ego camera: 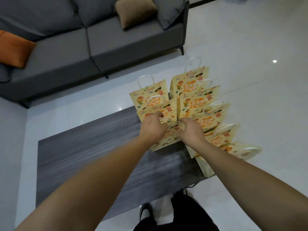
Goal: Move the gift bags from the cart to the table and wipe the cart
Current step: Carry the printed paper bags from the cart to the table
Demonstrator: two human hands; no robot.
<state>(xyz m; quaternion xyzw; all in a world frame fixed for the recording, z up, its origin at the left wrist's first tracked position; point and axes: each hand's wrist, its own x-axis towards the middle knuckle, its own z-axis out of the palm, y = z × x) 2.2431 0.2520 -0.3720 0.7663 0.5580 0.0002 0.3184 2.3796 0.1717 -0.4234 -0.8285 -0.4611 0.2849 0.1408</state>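
Both hands, the left hand (152, 126) and right hand (191, 130), pinch one gift bag (168, 137) among rows at the dark table's (93, 150) far right corner; grey sofa (83, 47) beyond.

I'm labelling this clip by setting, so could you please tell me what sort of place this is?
Most likely a home living room: a grey sofa with throw cushions, a low dark coffee table and a glossy tiled floor.
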